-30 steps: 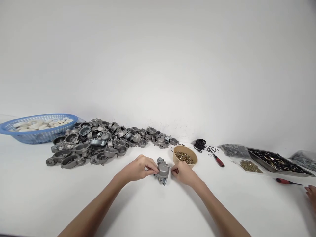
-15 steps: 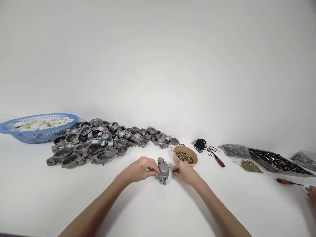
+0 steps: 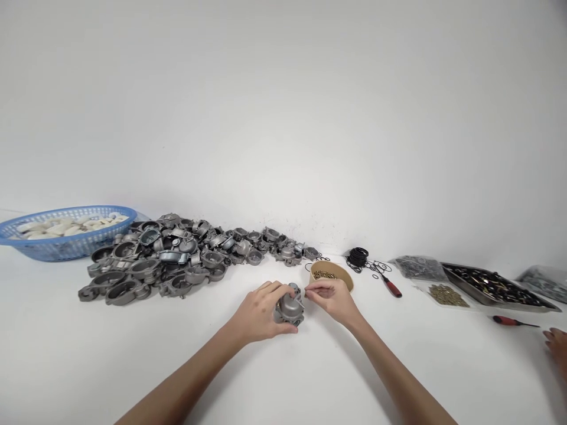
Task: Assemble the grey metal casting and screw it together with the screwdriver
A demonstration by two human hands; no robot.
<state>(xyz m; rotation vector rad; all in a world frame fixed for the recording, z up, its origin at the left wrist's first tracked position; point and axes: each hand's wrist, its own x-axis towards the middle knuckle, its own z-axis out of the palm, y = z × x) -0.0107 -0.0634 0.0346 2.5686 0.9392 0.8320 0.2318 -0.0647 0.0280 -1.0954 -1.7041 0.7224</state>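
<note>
Front-left of the tan bowl (image 3: 347, 277), the left hand (image 3: 260, 311) curls around a grey metal housing (image 3: 290, 308), apparently steadying it. Just before the bowl, the right hand (image 3: 333, 301) pinches nearly closed, contents unclear; careful fingertip alignment seems called for.

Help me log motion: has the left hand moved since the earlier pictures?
Yes: the left hand has moved rightward, nearer the tan bowl, now clasping the metal part.

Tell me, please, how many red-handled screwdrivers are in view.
2: the first screwdriver lies beside the black rings, the second screwdriver farther right, near a co-worker's hand. More could be hidden.
</note>
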